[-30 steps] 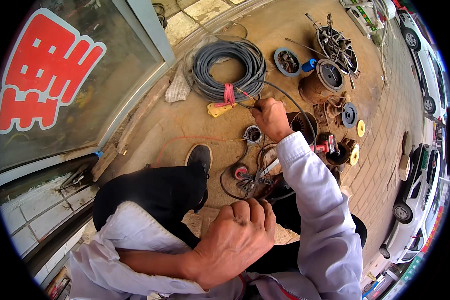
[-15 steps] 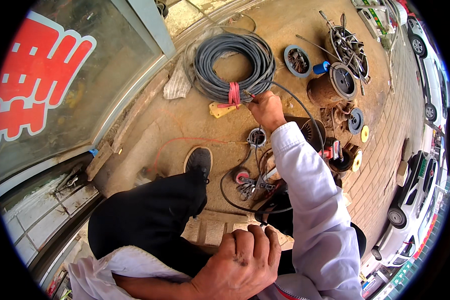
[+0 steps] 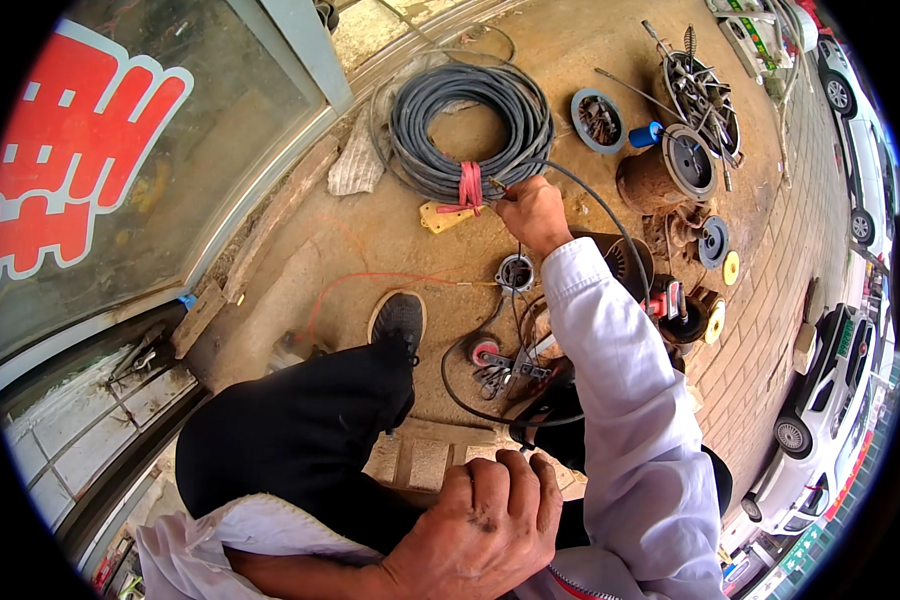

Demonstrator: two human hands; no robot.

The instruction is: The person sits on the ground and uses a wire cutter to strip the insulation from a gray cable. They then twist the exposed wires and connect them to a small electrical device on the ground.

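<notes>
My right hand (image 3: 533, 215) reaches out beside a large coil of dark cable (image 3: 415, 130). Its fingers pinch the end of a thin black wire (image 3: 519, 255), which hangs from the hand toward a round metal motor part (image 3: 515, 272). Red tape (image 3: 471, 186) binds the coil, and a yellow piece (image 3: 442, 219) lies under its near edge. Low in the view, my left hand (image 3: 480, 525) is curled with the knuckles up, over my lap. Its palm is hidden, so anything inside it cannot be seen.
On the right stand a rusty motor housing (image 3: 642, 180), a bowl of small parts (image 3: 598, 122) and a basin of tools (image 3: 705, 105). A red tool (image 3: 667, 298) lies nearer. A glass door (image 3: 230, 120) is on the left; parked cars (image 3: 820, 390) line the far right.
Almost nothing differs. The right hand has shifted very slightly at the coil's edge; the left hand stays as it was.
</notes>
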